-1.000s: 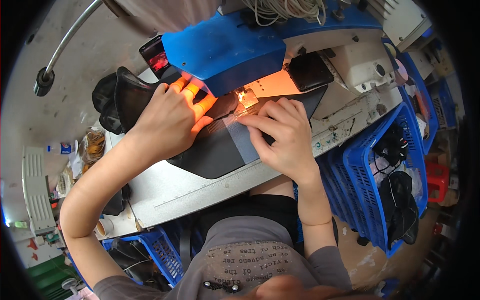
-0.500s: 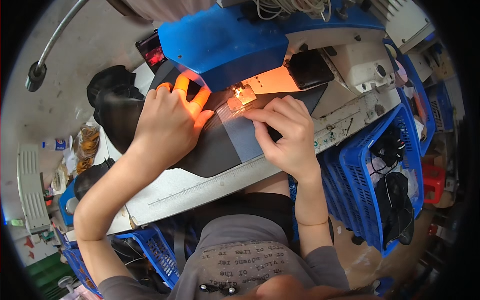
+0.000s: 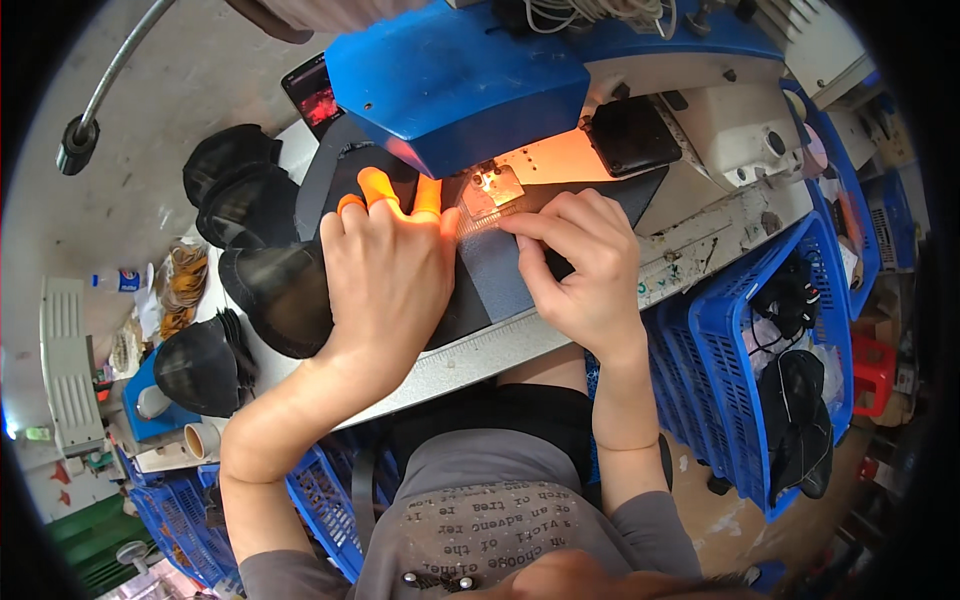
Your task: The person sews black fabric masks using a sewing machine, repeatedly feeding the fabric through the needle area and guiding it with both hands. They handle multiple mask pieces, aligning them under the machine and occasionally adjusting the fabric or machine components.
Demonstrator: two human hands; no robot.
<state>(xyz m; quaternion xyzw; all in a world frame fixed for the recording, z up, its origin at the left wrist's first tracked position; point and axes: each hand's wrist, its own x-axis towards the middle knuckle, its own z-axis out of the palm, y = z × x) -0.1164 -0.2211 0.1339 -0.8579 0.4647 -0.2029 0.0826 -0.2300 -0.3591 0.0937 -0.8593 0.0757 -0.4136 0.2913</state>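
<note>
My left hand (image 3: 395, 262), with orange covers on several fingertips, lies with its fingers stretched out on the dark fabric piece (image 3: 455, 318), left of the needle area. My right hand (image 3: 585, 265) has its thumb and index finger drawn together at a ribbed, see-through strip (image 3: 485, 222) on that fabric, just right of a small metal plate (image 3: 495, 190). The fingertips' grip is partly hidden. Lit orange, the plate sits under the blue head of a sewing machine (image 3: 455, 90). The fabric rests on the pale machine table (image 3: 440, 368).
Several dark cup-shaped pieces (image 3: 275, 295) lie left of my left hand. A phone (image 3: 312, 95) leans behind it. A black box (image 3: 632, 135) sits on the machine bed. Blue crates (image 3: 720, 340) stand at the right, a red stool (image 3: 873, 375) beyond them.
My left hand has shifted right, closer to the metal plate, and its fingers point straighter ahead. More of the cup-shaped pieces show at the left. My right hand stays by the plate.
</note>
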